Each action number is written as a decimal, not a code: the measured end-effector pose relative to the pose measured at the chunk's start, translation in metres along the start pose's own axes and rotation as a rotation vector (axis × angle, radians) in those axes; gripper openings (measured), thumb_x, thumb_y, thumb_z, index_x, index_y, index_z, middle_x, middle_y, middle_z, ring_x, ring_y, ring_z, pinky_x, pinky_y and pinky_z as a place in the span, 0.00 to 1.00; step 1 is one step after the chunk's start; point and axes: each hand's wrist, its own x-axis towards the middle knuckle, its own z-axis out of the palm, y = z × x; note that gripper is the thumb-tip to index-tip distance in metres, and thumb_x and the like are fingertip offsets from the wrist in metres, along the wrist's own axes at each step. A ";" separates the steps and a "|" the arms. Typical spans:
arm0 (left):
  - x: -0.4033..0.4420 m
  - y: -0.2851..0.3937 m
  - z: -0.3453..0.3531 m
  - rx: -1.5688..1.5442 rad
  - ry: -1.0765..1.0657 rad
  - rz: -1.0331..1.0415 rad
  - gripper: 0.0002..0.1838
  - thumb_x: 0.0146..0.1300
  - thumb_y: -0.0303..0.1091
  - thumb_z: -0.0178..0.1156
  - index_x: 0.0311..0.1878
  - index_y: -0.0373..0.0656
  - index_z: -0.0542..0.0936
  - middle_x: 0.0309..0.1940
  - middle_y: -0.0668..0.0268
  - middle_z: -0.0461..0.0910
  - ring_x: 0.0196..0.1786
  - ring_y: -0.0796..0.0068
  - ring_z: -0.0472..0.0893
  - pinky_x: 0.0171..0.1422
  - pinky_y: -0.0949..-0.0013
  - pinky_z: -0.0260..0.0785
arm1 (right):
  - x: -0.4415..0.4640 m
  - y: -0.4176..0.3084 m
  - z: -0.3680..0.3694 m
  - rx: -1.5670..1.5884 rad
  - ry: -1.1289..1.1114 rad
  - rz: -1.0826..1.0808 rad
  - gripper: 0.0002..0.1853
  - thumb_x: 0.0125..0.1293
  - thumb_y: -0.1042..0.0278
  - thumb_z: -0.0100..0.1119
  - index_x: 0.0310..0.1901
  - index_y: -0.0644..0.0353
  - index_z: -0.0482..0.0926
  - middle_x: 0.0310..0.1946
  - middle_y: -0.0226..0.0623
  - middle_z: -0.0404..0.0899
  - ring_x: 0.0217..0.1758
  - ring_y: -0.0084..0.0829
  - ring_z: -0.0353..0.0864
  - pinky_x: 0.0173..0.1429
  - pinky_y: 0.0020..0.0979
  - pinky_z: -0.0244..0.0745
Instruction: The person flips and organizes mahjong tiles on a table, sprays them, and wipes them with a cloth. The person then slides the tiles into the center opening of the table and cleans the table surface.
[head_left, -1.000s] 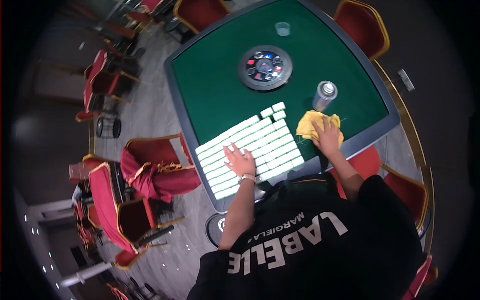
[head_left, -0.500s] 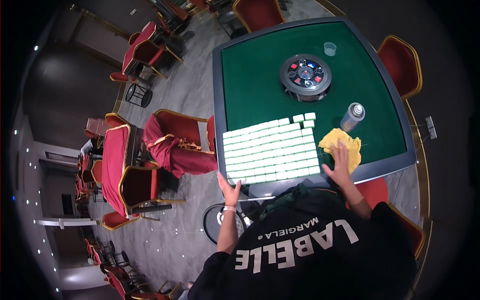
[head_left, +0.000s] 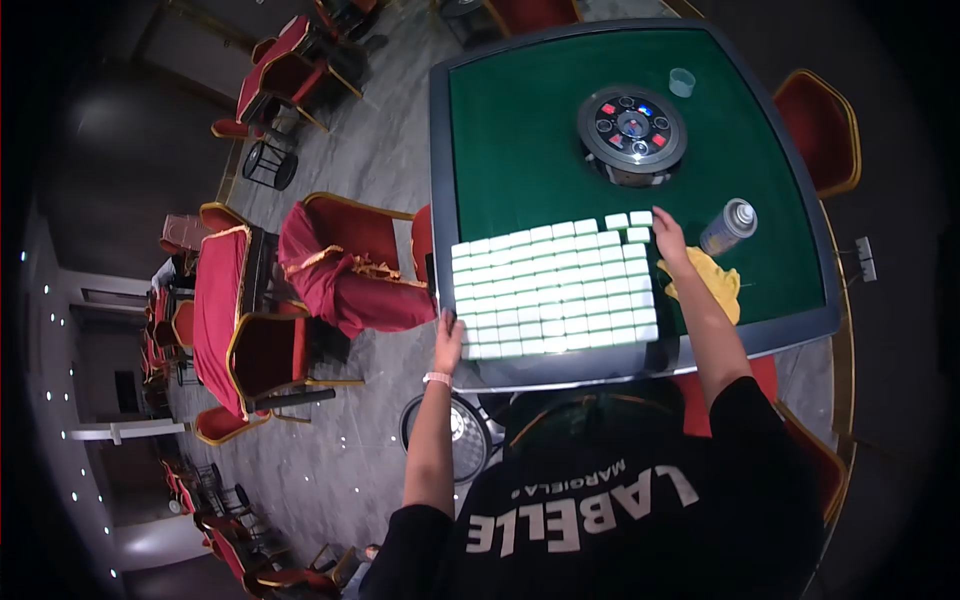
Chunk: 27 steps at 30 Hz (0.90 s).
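Observation:
Mahjong tiles (head_left: 555,290) lie in close rows on the green felt of the table (head_left: 520,140), white sides up with green edges showing. Two columns at the right reach higher than the rest. My left hand (head_left: 449,342) is at the lower left corner of the block, fingers stretched along its edge. At the upper right corner, my right hand (head_left: 670,240) lies beside the end tiles with its fingers extended; whether it touches them I cannot tell. A yellow cloth (head_left: 712,285) lies crumpled by my right forearm, partly covered by it.
A spray can (head_left: 729,227) stands right of my right hand. Farther back are the round centre console (head_left: 632,130) and a small clear cup (head_left: 681,82). Red chairs (head_left: 820,133) surround the table. A red-draped chair (head_left: 350,270) stands at the left, with a round-based stand (head_left: 425,440) below the table edge.
My right hand has left the yellow cloth and moved up and left to the tiles' upper right corner. My left hand has shifted slightly up against the block's left side. The view has tilted slightly.

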 end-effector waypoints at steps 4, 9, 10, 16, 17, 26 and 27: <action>0.016 0.043 -0.007 0.148 -0.075 0.055 0.30 0.70 0.40 0.47 0.69 0.33 0.53 0.69 0.53 0.57 0.70 0.63 0.58 0.72 0.67 0.48 | 0.025 -0.038 0.018 0.147 -0.199 -0.061 0.23 0.65 0.57 0.54 0.56 0.65 0.74 0.54 0.39 0.76 0.56 0.26 0.74 0.59 0.25 0.66; 0.082 0.080 0.009 -0.332 -0.036 -0.005 0.30 0.73 0.48 0.37 0.70 0.38 0.52 0.71 0.58 0.53 0.73 0.67 0.53 0.74 0.65 0.44 | 0.003 -0.035 0.039 -0.088 -0.281 -0.121 0.12 0.63 0.63 0.58 0.39 0.63 0.81 0.37 0.31 0.79 0.44 0.24 0.75 0.51 0.25 0.69; 0.088 0.095 0.013 -0.371 -0.102 -0.019 0.31 0.73 0.50 0.34 0.71 0.39 0.51 0.72 0.58 0.51 0.74 0.66 0.51 0.75 0.64 0.41 | 0.003 -0.034 0.037 -0.062 -0.317 -0.181 0.09 0.64 0.66 0.57 0.38 0.64 0.80 0.36 0.30 0.78 0.43 0.23 0.75 0.50 0.25 0.68; 0.145 0.109 0.037 -0.595 -0.248 0.086 0.33 0.72 0.54 0.30 0.65 0.34 0.62 0.64 0.54 0.66 0.69 0.64 0.61 0.72 0.64 0.49 | -0.004 -0.058 0.029 0.182 -0.337 0.094 0.15 0.66 0.63 0.52 0.51 0.61 0.74 0.47 0.33 0.76 0.51 0.24 0.72 0.58 0.24 0.64; 0.148 0.110 0.038 -0.606 -0.219 0.092 0.34 0.72 0.55 0.29 0.64 0.34 0.63 0.62 0.52 0.68 0.67 0.64 0.63 0.72 0.64 0.50 | -0.006 -0.053 0.025 0.366 -0.343 0.090 0.18 0.67 0.62 0.51 0.55 0.62 0.70 0.50 0.34 0.76 0.53 0.25 0.72 0.61 0.25 0.63; 0.148 0.110 0.046 -0.487 -0.267 0.214 0.41 0.70 0.59 0.20 0.57 0.31 0.71 0.56 0.48 0.73 0.63 0.58 0.69 0.71 0.60 0.50 | -0.067 -0.012 -0.040 0.789 -0.303 0.174 0.42 0.67 0.39 0.40 0.69 0.70 0.48 0.71 0.51 0.46 0.73 0.39 0.50 0.74 0.34 0.46; 0.146 0.110 0.048 -0.486 -0.238 0.219 0.41 0.70 0.59 0.20 0.57 0.31 0.70 0.56 0.47 0.72 0.63 0.58 0.68 0.72 0.60 0.49 | -0.075 -0.002 -0.043 0.953 -0.273 0.179 0.44 0.65 0.38 0.44 0.69 0.70 0.47 0.71 0.52 0.45 0.74 0.40 0.49 0.75 0.35 0.45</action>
